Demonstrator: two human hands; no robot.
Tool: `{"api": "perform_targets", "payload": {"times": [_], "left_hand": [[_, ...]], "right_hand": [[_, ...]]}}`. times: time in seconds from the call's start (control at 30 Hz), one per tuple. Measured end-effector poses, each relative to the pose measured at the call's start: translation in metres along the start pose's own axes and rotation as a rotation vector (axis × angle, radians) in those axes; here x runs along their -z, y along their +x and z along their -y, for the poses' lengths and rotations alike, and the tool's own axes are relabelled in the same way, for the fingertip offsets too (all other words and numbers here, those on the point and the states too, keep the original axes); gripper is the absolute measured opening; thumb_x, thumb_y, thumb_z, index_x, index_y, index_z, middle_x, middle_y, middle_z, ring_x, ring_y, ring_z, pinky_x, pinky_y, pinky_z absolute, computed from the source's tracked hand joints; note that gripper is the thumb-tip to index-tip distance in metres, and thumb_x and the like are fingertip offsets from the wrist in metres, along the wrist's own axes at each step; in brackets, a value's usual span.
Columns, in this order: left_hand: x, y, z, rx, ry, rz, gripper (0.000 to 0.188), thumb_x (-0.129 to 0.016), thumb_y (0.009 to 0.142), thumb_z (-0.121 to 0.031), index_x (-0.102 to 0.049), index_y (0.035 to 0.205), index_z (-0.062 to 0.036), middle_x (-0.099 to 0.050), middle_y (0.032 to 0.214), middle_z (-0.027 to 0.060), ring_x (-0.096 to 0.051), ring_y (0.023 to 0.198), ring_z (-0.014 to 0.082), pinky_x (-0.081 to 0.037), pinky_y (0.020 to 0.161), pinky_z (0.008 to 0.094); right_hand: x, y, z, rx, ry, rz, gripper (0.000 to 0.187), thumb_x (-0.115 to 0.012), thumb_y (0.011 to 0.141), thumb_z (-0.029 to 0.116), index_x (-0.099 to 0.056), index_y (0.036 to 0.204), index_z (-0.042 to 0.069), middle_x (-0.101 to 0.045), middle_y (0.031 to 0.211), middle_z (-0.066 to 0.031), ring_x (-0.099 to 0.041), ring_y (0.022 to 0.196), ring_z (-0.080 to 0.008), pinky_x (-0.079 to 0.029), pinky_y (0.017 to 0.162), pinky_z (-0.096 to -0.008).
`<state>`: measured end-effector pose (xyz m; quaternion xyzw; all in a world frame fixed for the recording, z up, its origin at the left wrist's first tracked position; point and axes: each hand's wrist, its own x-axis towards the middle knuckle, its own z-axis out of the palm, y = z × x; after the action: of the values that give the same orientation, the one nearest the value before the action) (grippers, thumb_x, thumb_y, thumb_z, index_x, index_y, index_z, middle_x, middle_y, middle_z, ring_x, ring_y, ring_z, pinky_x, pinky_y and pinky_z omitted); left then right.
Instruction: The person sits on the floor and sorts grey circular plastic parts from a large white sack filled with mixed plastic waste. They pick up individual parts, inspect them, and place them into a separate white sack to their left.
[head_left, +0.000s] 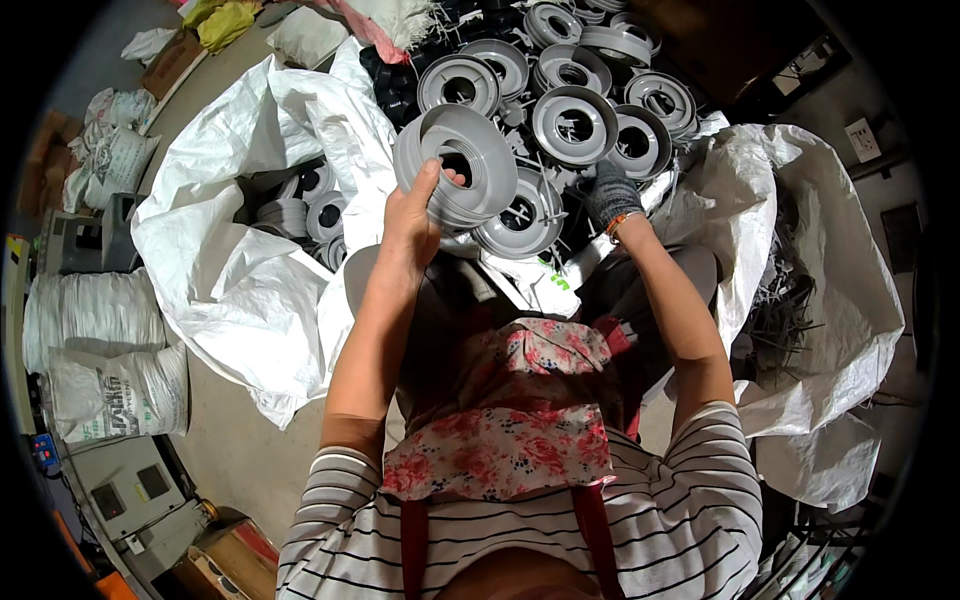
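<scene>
My bare left hand [413, 218] grips a round grey plastic flanged part [487, 165] by its rim, thumb on the outer wall, fingertips showing at the centre hole. The part is tilted and held above the front of a pile of similar parts. Another grey ring [523, 215] lies right beside it, with thin plastic runners across its hole. My right hand [613, 195], in a dark grey knit glove, is at the pile's near right edge, next to a grey ring [642, 145]. Its fingers look curled together; what they hold, if anything, is hidden.
A white woven sack [220, 300] on the left contains several grey rings [325, 215]. On the right, an open white sack [840, 290] holds thin grey plastic scraps [780, 310]. Filled bags [120, 390] and a grey machine [125, 495] stand farther left.
</scene>
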<state>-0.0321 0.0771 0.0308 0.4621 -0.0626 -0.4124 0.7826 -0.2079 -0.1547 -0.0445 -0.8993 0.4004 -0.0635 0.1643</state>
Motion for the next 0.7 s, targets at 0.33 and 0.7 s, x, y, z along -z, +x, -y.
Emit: {"api": "perform_targets", "payload": {"times": [0.33, 0.7], "left_hand": [[-0.004, 0.001, 0.024, 0.114, 0.043, 0.274, 0.047, -0.065, 0.083, -0.022, -0.049, 0.121, 0.0019, -0.059, 0.11, 0.0116, -0.058, 0.1, 0.0225, -0.047, 0.087, 0.0359], [-0.008, -0.008, 0.029, 0.201, 0.285, 0.281, 0.025, -0.071, 0.075, -0.014, -0.059, 0.095, -0.0038, -0.058, 0.084, 0.0008, -0.055, 0.076, 0.0117, -0.045, 0.071, 0.0257]], "right_hand": [[0.019, -0.043, 0.099, 0.532, 0.568, -0.157, 0.05, -0.07, 0.076, 0.031, -0.051, 0.11, -0.001, -0.052, 0.112, -0.0221, -0.051, 0.105, -0.036, -0.042, 0.09, -0.0412], [0.011, -0.047, 0.077, 0.546, 0.345, -0.064, 0.076, -0.076, 0.065, 0.034, -0.044, 0.125, 0.0, -0.048, 0.122, -0.0232, -0.044, 0.115, -0.0395, -0.035, 0.101, -0.043]]}}
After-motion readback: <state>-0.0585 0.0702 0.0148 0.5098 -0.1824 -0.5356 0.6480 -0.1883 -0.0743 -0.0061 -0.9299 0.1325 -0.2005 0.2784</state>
